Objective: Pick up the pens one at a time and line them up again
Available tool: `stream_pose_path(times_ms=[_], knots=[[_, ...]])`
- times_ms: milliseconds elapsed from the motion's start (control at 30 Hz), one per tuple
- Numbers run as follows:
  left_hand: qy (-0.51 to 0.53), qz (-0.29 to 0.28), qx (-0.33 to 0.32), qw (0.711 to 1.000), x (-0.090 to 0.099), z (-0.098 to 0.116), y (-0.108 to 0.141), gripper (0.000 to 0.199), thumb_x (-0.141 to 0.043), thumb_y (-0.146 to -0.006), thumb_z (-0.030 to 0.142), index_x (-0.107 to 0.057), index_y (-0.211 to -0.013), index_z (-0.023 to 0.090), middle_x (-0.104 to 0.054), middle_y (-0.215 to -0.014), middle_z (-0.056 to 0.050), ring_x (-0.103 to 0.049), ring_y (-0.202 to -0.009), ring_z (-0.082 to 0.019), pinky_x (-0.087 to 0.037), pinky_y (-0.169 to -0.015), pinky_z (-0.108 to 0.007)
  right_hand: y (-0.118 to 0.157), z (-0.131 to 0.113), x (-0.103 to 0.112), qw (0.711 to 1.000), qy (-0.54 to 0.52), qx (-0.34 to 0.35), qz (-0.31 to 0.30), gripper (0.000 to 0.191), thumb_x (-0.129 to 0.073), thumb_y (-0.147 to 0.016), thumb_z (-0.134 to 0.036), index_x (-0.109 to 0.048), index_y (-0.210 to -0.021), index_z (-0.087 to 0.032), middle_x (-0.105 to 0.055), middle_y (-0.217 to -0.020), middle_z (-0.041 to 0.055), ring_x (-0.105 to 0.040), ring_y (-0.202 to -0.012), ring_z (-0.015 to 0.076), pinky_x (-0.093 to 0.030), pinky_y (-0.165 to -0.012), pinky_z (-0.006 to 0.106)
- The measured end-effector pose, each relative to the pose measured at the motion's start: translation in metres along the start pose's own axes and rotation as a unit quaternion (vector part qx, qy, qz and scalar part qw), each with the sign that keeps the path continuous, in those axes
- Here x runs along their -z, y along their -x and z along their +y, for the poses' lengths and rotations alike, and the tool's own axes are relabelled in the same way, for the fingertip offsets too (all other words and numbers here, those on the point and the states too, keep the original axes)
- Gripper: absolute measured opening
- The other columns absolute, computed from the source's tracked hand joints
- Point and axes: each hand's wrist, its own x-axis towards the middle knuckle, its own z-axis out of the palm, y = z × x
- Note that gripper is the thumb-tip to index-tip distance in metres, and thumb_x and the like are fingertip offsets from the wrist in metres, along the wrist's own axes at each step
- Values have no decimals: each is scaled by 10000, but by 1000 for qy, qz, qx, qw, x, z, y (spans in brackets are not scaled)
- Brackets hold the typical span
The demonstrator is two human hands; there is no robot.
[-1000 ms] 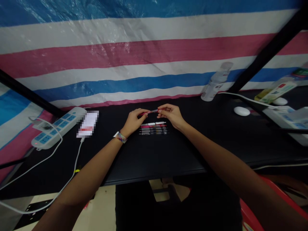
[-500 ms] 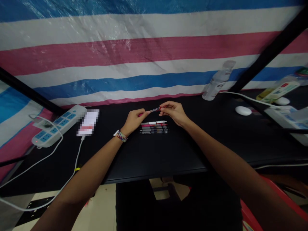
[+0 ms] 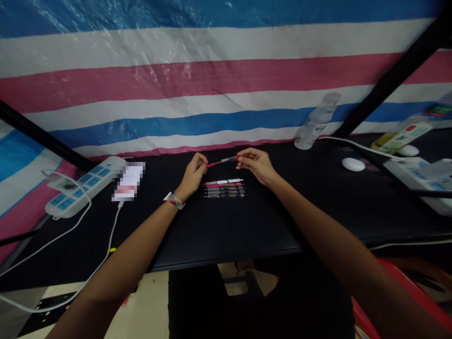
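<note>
A red pen [image 3: 226,161] spans the gap between my two hands, just above the black table. My right hand [image 3: 257,165] pinches its right end between thumb and fingers. At the other end, the fingertips of my left hand [image 3: 196,170] are closed on the pink tip; a patterned band circles that wrist. Below the hands, several pens [image 3: 224,189] lie side by side in a stack of rows, with a white one [image 3: 226,181] at the far side and a pink-red one just under it.
To the left are a power strip [image 3: 84,186], a phone [image 3: 128,181] and a white charging cable [image 3: 112,235]. A clear bottle [image 3: 318,121] leans near the striped sheet. On the right sit a white mouse [image 3: 353,164] and another bottle [image 3: 406,134].
My left hand has shifted left along the pen to its end, so more of the pink and red barrel shows. My right hand keeps its hold. The view has moved slightly.
</note>
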Motion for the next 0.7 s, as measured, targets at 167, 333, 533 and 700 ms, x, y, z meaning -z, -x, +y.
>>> stream_pose_path(times_ms=[167, 333, 533, 700], knots=[[23, 25, -5, 999, 3, 0, -7, 155, -710, -810, 172, -622, -927, 223, -680, -851, -7, -667, -800, -164, -525, -783, -302, -3, 1, 5, 1000, -1, 4, 20, 431, -1054, -656, -451, -800, -920, -223, -736, -820, 9, -717, -750, 174, -699, -834, 419], [34, 23, 6, 999, 5, 2, -8, 155, -752, -862, 244, -714, -1009, 212, -799, -948, -61, -756, -899, -209, -595, -845, -349, -5, 1, 8, 999, -18, 4, 39, 408, -1049, -635, -416, -804, -899, -226, -730, -817, 11, -699, -743, 172, -679, -806, 401], [47, 35, 11, 998, 6, -3, -8, 198, -794, -879, 302, -727, -1032, 197, -833, -938, -81, -799, -898, -222, -586, -782, -325, -7, 1, 11, 999, -23, 5, 49, 388, -1035, -638, -392, -806, -907, -232, -736, -847, 19, -687, -752, 171, -665, -813, 400], [60, 49, 31, 997, 8, -5, -9, 232, -806, -853, 349, -699, -999, 204, -844, -945, -90, -823, -928, -235, -561, -751, -305, -9, 2, 14, 998, -9, 2, 59, 378, -1017, -658, -405, -790, -912, -244, -730, -860, 17, -689, -768, 178, -666, -854, 428]])
